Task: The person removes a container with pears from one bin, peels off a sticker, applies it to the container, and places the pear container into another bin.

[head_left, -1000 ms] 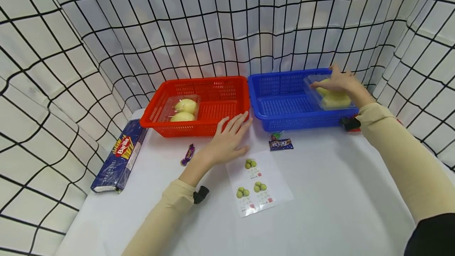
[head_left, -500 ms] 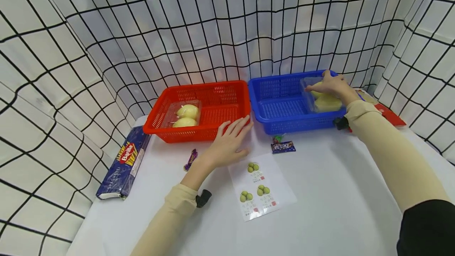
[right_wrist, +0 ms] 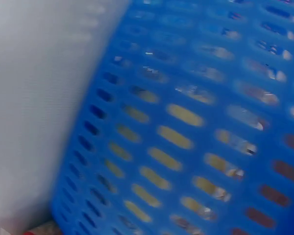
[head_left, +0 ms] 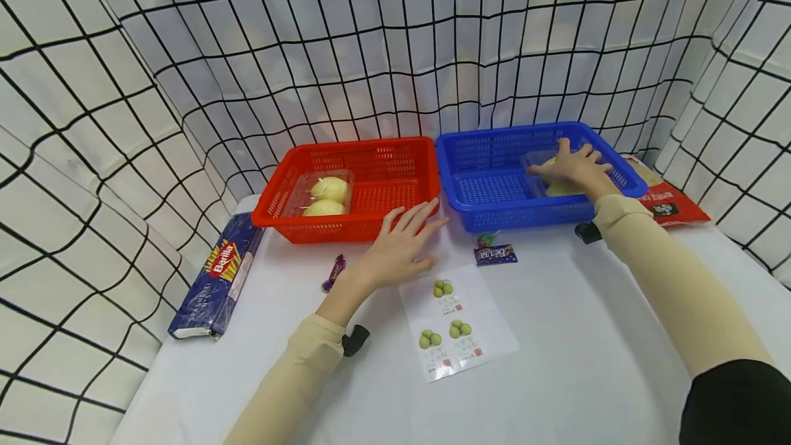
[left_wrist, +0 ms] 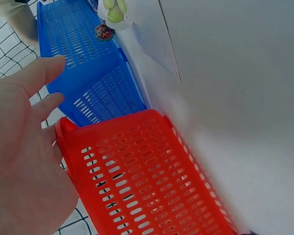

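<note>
In the head view a clear plastic box with pale yellow fruit lies in the right part of the blue basket. My right hand is over this box with fingers spread, covering much of it. Yellow also shows through the slots of the blue basket wall in the right wrist view. My left hand reaches to the front right corner of the red basket, fingers extended. From the left wrist, its fingers overlap the red rim. Another clear box with two yellow fruits sits in the red basket.
A blue Barilla spaghetti pack lies at the left. A purple wrapped candy, a blue wrapped bar and a printed sheet with fruit pictures lie on the white table. A red packet is right of the blue basket. Black netting surrounds the table.
The box in the blue basket has gone down from rim height into the basket, and my right hand has spread its fingers off it. My left hand stays by the red basket.
</note>
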`<state>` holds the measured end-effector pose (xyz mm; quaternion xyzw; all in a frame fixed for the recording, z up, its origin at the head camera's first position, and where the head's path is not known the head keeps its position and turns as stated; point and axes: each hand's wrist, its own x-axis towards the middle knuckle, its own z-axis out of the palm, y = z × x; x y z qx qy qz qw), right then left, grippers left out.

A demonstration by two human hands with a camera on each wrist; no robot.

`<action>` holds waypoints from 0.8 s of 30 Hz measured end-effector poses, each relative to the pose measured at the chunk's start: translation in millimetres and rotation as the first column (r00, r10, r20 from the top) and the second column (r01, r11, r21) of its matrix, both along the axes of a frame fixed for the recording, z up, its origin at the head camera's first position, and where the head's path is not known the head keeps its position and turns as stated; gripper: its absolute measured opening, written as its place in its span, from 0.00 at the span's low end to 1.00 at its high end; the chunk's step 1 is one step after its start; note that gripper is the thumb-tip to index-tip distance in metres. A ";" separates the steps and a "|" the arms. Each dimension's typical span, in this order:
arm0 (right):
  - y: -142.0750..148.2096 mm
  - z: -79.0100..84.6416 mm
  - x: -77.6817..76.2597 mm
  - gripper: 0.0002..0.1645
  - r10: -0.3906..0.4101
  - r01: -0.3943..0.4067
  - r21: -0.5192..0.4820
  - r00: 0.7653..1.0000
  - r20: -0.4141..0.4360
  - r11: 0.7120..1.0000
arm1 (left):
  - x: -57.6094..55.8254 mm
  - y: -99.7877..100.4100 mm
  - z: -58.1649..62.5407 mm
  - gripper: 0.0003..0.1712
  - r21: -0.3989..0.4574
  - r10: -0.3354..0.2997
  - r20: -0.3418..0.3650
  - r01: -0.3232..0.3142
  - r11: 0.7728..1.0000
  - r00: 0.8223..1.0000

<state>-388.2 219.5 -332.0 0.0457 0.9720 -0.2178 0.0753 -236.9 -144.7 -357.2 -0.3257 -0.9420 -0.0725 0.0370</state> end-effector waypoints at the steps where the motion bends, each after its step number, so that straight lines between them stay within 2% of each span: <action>1: -0.4 -2.3 0.3 0.68 -0.015 0.015 0.004 1.000 -0.009 1.000 | -0.3 0.5 -0.5 0.38 0.002 -0.006 0.000 0.006 1.000 1.000; 6: -3.0 -10.6 -0.9 0.67 -0.052 0.053 0.043 0.998 -0.042 0.998 | 1.3 -0.1 -2.1 0.30 0.006 -0.010 0.020 0.010 1.000 1.000; 10: -5.9 -10.2 -1.7 0.67 -0.052 0.054 0.049 0.997 -0.053 0.997 | 3.9 -4.1 2.1 0.27 0.067 0.012 0.085 -0.018 0.998 0.996; 14: -5.3 -9.3 -3.0 0.68 -0.053 0.055 0.050 0.998 -0.041 0.997 | 3.3 -15.3 11.8 0.31 0.191 0.050 0.173 -0.083 0.978 0.984; 17: -5.2 -10.3 -6.0 0.68 -0.047 0.049 0.047 0.998 -0.035 0.998 | -1.3 -32.8 17.2 0.36 0.250 0.087 0.199 -0.137 0.959 0.976; 20: -5.7 -11.3 -7.8 0.68 -0.052 0.054 0.045 0.998 -0.035 0.998 | -5.5 -53.1 23.3 0.43 0.246 0.148 0.191 -0.193 0.950 0.970; 24: -4.0 -11.1 -6.5 0.68 -0.061 0.062 0.049 0.998 -0.034 0.997 | -6.4 -80.7 37.2 0.50 0.235 0.228 0.179 -0.266 0.935 0.957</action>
